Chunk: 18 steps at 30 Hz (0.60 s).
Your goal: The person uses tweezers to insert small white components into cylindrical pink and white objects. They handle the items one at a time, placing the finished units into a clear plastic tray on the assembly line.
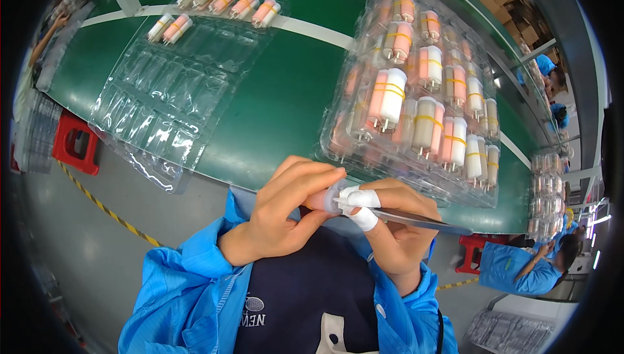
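A green, smooth-topped table [292,94] takes up most of the view, its near edge running just in front of the person. Toward its right end stands a stack of clear trays [416,177], filled with paired cylinders; toward its left end lies a clear tray [156,110] with its near part jutting past the table's near edge, 7 pairs at its far end and the nearer slots bare. The left hand [286,208] and right hand [400,224] meet in front of the near edge, between tray and stack. The left is curled closed around a cylinder [333,199], whose pale, translucent end faces right; the right pinches a slim metal tool [416,217] whose tip meets that end. The step in hand appears to be fine work on the cylinder's end, and the next move seems to call for a steady left hold and small, controlled motions of the tool. As for materials, the trays are thin, glossy moulded plastic with long rounded slots. The pairs, such as the pink-and-white bundle [389,97], are smooth round tubes in pink, white or grey, with small pale prongs below. The tool is flat, narrow and grey. White tape [364,219] wraps the right thumb and a finger, matte and soft-looking. Thinnest are the yellow bands [428,120] around the bundles.
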Motion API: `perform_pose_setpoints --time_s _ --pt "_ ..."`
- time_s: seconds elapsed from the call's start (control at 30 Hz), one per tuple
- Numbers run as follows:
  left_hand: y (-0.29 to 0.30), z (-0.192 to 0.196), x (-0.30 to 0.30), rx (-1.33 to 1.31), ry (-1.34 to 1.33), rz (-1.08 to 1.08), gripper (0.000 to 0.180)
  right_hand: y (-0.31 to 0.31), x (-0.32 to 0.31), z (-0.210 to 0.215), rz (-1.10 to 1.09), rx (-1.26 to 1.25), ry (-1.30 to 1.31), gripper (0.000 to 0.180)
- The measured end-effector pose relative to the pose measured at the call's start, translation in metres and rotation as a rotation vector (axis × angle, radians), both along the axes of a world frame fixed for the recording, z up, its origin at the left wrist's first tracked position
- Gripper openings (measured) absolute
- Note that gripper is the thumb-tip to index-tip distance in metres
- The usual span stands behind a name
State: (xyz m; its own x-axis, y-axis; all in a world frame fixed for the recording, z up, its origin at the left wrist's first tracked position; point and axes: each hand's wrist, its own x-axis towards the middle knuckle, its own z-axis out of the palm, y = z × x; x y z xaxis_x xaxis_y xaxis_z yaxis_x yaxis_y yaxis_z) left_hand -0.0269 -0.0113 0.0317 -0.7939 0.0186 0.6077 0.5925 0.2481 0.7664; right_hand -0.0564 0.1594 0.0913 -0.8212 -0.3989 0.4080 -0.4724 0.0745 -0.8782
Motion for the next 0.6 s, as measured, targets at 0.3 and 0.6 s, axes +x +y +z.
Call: perform_pose_setpoints --time_s 0.3,0.6 --pt "-0.005 -0.008 0.002 -0.095 0.02 -0.032 0.05 0.006 -0.004 0.009 0.098 0.168 -0.139 0.015" --pt "-0.012 -0.001 0.01 0.375 -0.323 -0.417 0.052 0.009 -0.003 0.001 0.05 -0.156 -0.123 0.022"
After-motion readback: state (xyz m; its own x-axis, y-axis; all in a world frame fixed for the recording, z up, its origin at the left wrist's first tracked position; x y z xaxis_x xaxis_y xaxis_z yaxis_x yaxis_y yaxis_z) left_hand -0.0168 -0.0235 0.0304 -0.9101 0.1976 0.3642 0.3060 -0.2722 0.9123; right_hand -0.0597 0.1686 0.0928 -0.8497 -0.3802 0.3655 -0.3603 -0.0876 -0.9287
